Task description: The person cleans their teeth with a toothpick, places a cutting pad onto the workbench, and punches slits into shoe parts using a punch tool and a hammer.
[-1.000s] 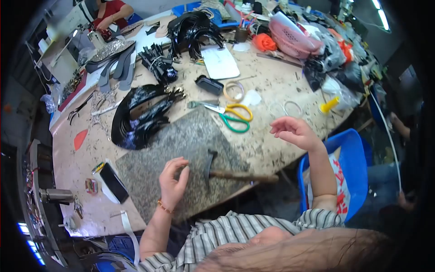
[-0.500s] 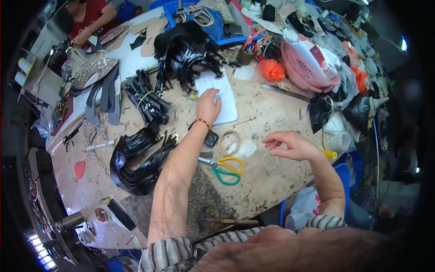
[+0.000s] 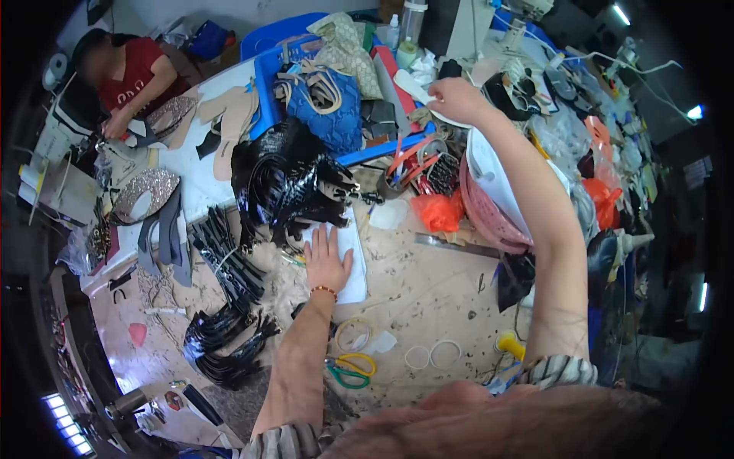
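My left hand (image 3: 326,260) lies flat with its fingers spread, pressing on a white sheet of paper (image 3: 353,284). Just beyond it sits a pile of glossy black straps (image 3: 283,180) with metal clasps. My right hand (image 3: 456,99) is stretched to the far side of the table, fingers bent but apart, nothing visible in them. Around it are a white curved strip-like piece (image 3: 413,86) and a small black object (image 3: 449,69); whether it touches either, I cannot tell. Beneath my right forearm stands a pink basket (image 3: 497,214) holding white sheets.
Scissors (image 3: 353,369) with yellow and green handles lie near me, beside a tape roll (image 3: 353,334) and two thin rings (image 3: 445,354). An orange-red plastic bag (image 3: 437,212) sits by a metal ruler (image 3: 457,245). A co-worker (image 3: 138,76) sits at the far left.
My right hand has moved from above the rings near me to the far side of the table, over the basket. My left hand has flattened on the paper. The view has tilted upward.
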### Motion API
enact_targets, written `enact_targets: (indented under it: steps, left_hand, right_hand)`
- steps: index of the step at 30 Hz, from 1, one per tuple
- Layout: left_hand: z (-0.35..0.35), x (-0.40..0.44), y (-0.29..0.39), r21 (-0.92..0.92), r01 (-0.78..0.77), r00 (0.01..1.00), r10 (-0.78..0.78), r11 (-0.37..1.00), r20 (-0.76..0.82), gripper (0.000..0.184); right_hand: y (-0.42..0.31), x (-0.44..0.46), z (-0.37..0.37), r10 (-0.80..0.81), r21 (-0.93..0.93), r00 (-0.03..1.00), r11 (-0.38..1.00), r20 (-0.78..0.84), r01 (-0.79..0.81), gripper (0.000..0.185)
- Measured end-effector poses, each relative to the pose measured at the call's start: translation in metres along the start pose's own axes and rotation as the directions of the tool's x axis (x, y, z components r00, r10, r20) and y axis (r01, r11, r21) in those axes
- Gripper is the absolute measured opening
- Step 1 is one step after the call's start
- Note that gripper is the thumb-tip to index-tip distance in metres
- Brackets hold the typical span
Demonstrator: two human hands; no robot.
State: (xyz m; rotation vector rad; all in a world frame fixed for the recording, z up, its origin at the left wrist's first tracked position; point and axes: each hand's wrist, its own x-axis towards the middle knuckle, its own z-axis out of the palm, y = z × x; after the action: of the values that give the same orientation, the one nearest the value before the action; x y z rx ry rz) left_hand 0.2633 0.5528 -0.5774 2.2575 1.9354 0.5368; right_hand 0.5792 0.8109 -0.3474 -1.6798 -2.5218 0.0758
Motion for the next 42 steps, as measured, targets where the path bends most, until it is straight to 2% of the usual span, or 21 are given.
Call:
enact_targets:
  steps: [8,11,12,15,16,19,24,27,30,33,34,37,38,42]
  left_hand:
    - [-0.002,0.005,-0.001,-0.034,0.03,0.996,-0.027,0.999,0.083,0.06]
    - [-0.004,0.005,-0.002,-0.031,0.022,0.995,-0.019,0.999,0.097,0.06]
    - [-0.003,0.005,-0.003,-0.021,0.005,0.997,-0.003,1.0,0.078,0.06]
    - [-0.006,0.009,-0.001,-0.038,0.028,0.994,-0.023,0.999,0.111,0.06]
    - [-0.008,0.011,0.0,-0.032,0.005,0.998,-0.003,0.999,0.056,0.056]
    - [-0.015,0.016,0.002,-0.038,0.002,0.998,0.0,0.999,0.061,0.054]
    - [-0.01,0.014,0.001,-0.028,-0.003,0.999,0.005,1.0,0.044,0.053]
    - [-0.011,0.015,0.002,-0.037,-0.004,0.999,0.006,0.999,0.043,0.053]
    - [-0.012,0.017,0.002,-0.041,0.001,1.0,0.0,0.999,0.025,0.053]
    - [-0.013,0.015,0.002,-0.04,-0.003,1.0,0.004,0.999,0.028,0.053]
    - [-0.014,0.015,0.003,-0.042,0.002,0.999,-0.001,0.999,0.036,0.053]
    - [-0.013,0.016,0.003,-0.051,0.003,0.999,-0.002,0.999,0.035,0.053]
    - [-0.013,0.015,0.003,-0.053,0.005,0.999,-0.003,0.999,0.034,0.053]
    - [-0.012,0.015,0.002,-0.054,0.006,1.0,-0.005,0.999,0.03,0.053]
  right_hand:
    - [0.101,0.145,0.079,0.34,-0.022,0.938,0.939,-0.069,-0.342,0.069]
    - [0.11,0.179,0.1,0.426,0.055,0.896,0.905,-0.126,-0.422,0.07]
    - [0.106,0.183,0.1,0.436,0.098,0.891,0.9,-0.126,-0.426,0.072]
    - [0.116,0.206,0.128,0.39,0.134,0.875,0.921,-0.285,-0.367,0.065]
    - [0.121,0.214,0.134,0.425,0.135,0.866,0.905,-0.262,-0.404,0.071]
    - [0.127,0.223,0.147,0.381,0.156,0.848,0.925,-0.37,-0.347,0.072]
    - [0.134,0.228,0.146,0.321,-0.001,0.909,0.943,-0.267,-0.333,0.063]
    - [0.127,0.222,0.134,0.322,-0.113,0.925,0.931,-0.203,-0.348,0.066]
    - [0.143,0.223,0.137,0.265,0.076,0.946,0.964,-0.189,-0.255,0.073]
    - [0.153,0.223,0.135,0.217,0.155,0.916,0.973,-0.339,-0.173,0.081]
    - [0.154,0.226,0.132,0.328,0.173,0.875,0.943,-0.357,-0.283,0.082]
    - [0.152,0.219,0.123,0.382,0.189,0.825,0.924,-0.417,-0.332,0.071]
    - [0.159,0.22,0.126,0.371,0.191,0.829,0.928,-0.419,-0.318,0.046]
    - [0.171,0.223,0.138,0.44,0.258,0.795,0.896,-0.418,-0.361,0.024]
